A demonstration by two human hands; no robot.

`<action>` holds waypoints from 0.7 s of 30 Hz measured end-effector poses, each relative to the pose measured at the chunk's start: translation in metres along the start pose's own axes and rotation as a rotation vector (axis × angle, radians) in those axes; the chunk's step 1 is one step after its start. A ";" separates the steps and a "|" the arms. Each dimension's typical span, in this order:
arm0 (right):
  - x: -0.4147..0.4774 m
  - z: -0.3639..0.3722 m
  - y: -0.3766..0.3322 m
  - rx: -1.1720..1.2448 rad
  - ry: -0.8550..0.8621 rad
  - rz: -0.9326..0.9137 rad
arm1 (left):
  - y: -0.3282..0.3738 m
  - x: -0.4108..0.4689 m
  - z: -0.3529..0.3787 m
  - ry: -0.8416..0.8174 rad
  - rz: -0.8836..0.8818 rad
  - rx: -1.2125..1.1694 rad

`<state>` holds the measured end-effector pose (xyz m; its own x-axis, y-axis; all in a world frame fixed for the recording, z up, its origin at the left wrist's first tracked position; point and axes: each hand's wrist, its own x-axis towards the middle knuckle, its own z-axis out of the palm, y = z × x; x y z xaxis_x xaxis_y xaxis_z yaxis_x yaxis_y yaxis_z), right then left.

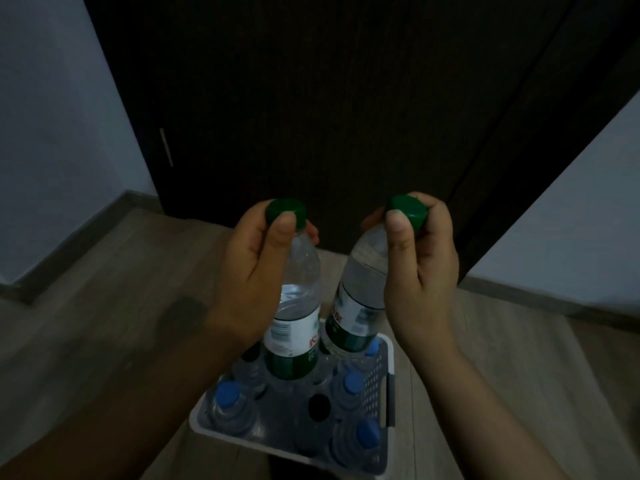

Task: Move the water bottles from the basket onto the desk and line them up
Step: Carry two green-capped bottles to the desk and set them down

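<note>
Green-capped bottles are held by their necks, one (297,306) gripped in the left hand (256,271), the other (360,299) in the right hand (420,271), both raised above the white basket (386,382) on the wooden floor (104,323), where blue-capped bottles (227,407) stand.
</note>
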<state>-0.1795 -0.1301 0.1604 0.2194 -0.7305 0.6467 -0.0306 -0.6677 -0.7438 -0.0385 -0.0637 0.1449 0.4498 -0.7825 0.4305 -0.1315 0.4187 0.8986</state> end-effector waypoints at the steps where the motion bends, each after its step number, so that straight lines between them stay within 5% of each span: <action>1: 0.005 0.000 -0.002 0.006 0.022 -0.002 | 0.004 0.004 0.003 -0.012 0.001 0.002; 11: 0.079 -0.016 -0.048 0.076 0.054 -0.009 | 0.063 0.061 0.022 -0.036 -0.009 0.024; 21: 0.213 -0.043 -0.204 0.096 0.013 0.028 | 0.267 0.159 0.027 -0.094 -0.031 0.129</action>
<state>-0.1686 -0.1555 0.4567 0.2072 -0.7509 0.6270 0.0574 -0.6305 -0.7741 -0.0264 -0.0885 0.4557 0.3718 -0.8363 0.4029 -0.2337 0.3357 0.9125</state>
